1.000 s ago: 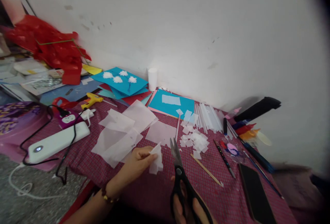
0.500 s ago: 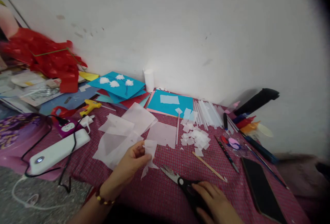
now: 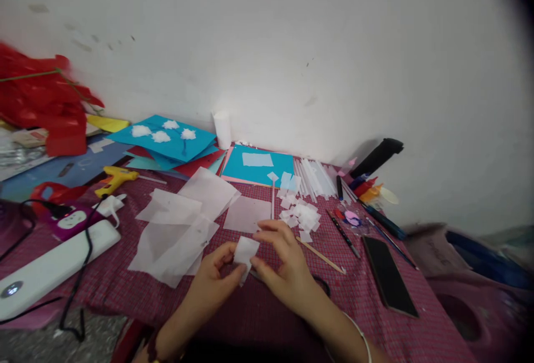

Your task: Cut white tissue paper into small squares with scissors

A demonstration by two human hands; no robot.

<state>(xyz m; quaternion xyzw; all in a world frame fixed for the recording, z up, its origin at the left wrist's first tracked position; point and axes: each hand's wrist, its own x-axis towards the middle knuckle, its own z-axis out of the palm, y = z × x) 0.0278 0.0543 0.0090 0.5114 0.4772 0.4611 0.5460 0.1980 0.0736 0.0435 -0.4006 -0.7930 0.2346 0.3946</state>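
Note:
My left hand (image 3: 219,274) pinches a small white paper piece (image 3: 245,251) between thumb and fingers above the cloth. At the paper's right edge is my right hand (image 3: 283,260), its thumb and index finger apart; whether they touch the paper is hard to tell. Under my right hand lie the scissors, mostly hidden, with part of a black handle loop (image 3: 323,285) showing. Larger translucent white sheets (image 3: 175,240) overlap to the left of my hands. Beyond my right hand is a heap of small cut paper squares (image 3: 306,215).
Blue card sheets (image 3: 281,157) lie by the wall, beside white glue sticks (image 3: 317,179). A wooden stick (image 3: 323,257), a pencil (image 3: 344,235) and a black phone (image 3: 387,276) lie right. At left are a yellow glue gun (image 3: 114,179), a white power bank (image 3: 58,268) and cables.
My right hand has let go of the scissors and moved up and left to the small paper piece. The camera view has swung to the right.

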